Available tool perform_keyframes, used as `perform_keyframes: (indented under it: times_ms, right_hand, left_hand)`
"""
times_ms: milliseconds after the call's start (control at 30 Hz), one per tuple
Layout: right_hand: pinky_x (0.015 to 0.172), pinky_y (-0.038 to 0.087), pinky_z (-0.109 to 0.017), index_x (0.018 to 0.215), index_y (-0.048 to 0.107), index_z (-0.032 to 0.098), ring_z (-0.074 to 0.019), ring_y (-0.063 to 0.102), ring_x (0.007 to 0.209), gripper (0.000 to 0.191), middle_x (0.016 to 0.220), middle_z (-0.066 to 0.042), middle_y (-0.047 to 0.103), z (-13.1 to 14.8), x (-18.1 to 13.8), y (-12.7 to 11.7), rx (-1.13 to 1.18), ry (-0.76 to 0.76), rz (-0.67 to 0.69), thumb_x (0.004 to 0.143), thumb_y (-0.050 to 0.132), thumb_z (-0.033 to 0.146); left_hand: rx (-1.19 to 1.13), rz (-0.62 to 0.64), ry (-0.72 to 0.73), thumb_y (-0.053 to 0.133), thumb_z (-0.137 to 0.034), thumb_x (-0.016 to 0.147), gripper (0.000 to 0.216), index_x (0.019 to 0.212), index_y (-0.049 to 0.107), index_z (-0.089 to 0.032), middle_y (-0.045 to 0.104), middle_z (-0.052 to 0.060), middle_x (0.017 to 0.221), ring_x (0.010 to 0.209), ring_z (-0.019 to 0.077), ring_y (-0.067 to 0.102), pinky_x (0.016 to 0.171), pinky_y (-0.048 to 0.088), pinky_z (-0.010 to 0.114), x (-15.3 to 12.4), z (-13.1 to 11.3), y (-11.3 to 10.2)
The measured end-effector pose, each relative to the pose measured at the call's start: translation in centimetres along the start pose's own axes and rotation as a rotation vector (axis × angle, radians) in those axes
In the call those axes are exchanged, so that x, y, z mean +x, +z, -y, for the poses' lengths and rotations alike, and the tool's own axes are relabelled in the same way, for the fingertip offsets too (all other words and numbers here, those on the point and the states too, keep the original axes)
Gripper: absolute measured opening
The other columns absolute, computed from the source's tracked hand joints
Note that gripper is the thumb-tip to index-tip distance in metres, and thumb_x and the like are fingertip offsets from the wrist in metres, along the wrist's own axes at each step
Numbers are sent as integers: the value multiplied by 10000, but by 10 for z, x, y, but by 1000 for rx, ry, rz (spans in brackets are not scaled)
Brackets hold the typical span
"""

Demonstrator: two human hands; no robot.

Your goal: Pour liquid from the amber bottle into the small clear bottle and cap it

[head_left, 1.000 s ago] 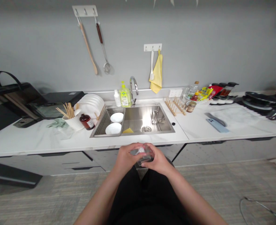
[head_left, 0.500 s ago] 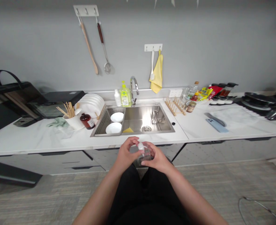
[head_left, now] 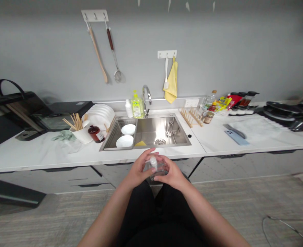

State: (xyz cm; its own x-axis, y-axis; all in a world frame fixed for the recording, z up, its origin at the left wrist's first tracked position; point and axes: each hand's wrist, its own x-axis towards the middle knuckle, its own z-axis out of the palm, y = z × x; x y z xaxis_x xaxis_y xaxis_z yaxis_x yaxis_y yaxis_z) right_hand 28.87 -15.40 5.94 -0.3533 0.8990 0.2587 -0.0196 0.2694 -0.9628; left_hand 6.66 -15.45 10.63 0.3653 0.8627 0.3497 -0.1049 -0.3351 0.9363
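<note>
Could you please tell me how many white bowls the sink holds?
2: a white ceramic bowl at the back, another at the front, both on the wire rack in the steel sink.

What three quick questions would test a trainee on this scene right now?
1. True or false: the left hand and right hand both touch the clear bottle.
2. Where is the yellow sponge? A: in the sink; B: on the counter; C: on the wall hook.
3. How many white bowls lie in the rack?

Key: 1 true; 2 A; 3 two.
</note>
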Motion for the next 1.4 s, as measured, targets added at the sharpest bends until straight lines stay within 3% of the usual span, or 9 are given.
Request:
perform_keyframes:
  times_ms: [133, 200, 300, 367, 500, 667, 833, 1100, 1400]
  right_hand:
    - [1083, 669, -509, 1506, 684, 291, -376, 762, 1340, 943, 1531, -140, 736, 1, -1, -3, 48, 12, 15, 685, 1122, 441]
    - [1094, 663, -515, 1519, 673, 291, -377, 762, 1343, 959, 1515, -141, 744, 1, -1, -4, 55, -2, 20, 684, 1122, 435]
    - [1100, 656, -518, 1521, 676, 292, -382, 756, 1354, 946, 1478, -141, 761, -1, -1, -6, 28, -12, -1, 697, 1115, 441]
    - [1078, 665, -513, 1500, 685, 290, -381, 763, 1334, 920, 1484, -144, 756, -2, -2, -8, 13, 3, -12, 701, 1111, 453]
    - [1090, 663, -526, 1492, 678, 293, -378, 766, 1325, 915, 1478, -135, 760, -1, -4, -8, -22, 11, -7, 697, 1109, 433]
    - [1111, 655, -534, 1493, 676, 275, -377, 770, 1318, 906, 1470, -139, 765, -2, -6, -10, -92, 17, -36, 698, 1093, 395]
    - [1089, 669, -520, 1514, 671, 279, -350, 785, 1271, 887, 1471, -136, 761, -11, -10, -20, -180, 40, -78, 711, 1048, 295]
    - [1022, 692, -473, 1500, 674, 279, -334, 772, 1290, 845, 1428, -124, 765, -24, -13, -29, -248, 7, -119, 734, 1031, 269]
    - [999, 696, -478, 1495, 693, 277, -331, 776, 1244, 861, 1400, -119, 774, -20, -11, -27, -240, 3, -122, 710, 1045, 266]
  left_hand:
    - [-19, -105, -2, 958, -412, 925, 736, 1577, 651, -267, 848, 104, 1189, 1386, 341, 754, 1282, 508, 527, 1, 4, -1]
    - [24, -140, -2, 1023, -398, 844, 806, 1555, 669, -262, 832, 103, 1210, 1296, 322, 781, 1247, 540, 504, 1, 7, 1]
    - [17, -65, -21, 983, -403, 892, 848, 1642, 606, -280, 808, 143, 1379, 1446, 343, 716, 1303, 493, 525, -1, 7, 2]
    - [14, -58, -47, 917, -408, 957, 762, 1641, 609, -274, 822, 144, 1353, 1492, 347, 691, 1333, 458, 546, -2, 7, 2]
    - [162, -202, -48, 973, -361, 859, 684, 1487, 719, -258, 817, 93, 1220, 1251, 304, 780, 1221, 554, 488, -1, 4, 5]
    - [275, -127, 4, 868, -329, 960, 603, 1536, 696, -276, 832, 79, 1215, 1185, 267, 795, 1223, 552, 472, -1, 2, 7]
    - [387, -359, 13, 943, -369, 877, 484, 1323, 803, -239, 851, 62, 1057, 1079, 276, 810, 1113, 609, 458, 4, 1, -1]
    - [419, -381, 39, 915, -424, 926, 467, 1333, 793, -230, 895, 98, 1181, 1116, 285, 846, 1087, 643, 450, 14, -18, -6]
    - [232, -396, -45, 945, -478, 895, 556, 1350, 773, -210, 887, 126, 1204, 1119, 291, 847, 1086, 659, 459, 14, -5, -2]
